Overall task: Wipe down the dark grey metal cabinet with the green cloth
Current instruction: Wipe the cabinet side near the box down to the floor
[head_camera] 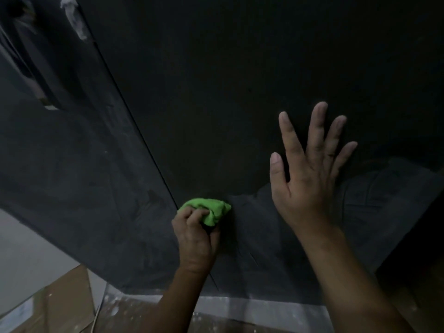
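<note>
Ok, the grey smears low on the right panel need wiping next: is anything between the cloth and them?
Only the right hand, spread flat on the cabinet just right of the green cloth, which the left hand grips. Nothing else visible blocks the way.

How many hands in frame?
2. The left hand is low centre, gripping the green cloth against the dark grey cabinet; the right hand is right of it, fingers spread on the cabinet.
</note>
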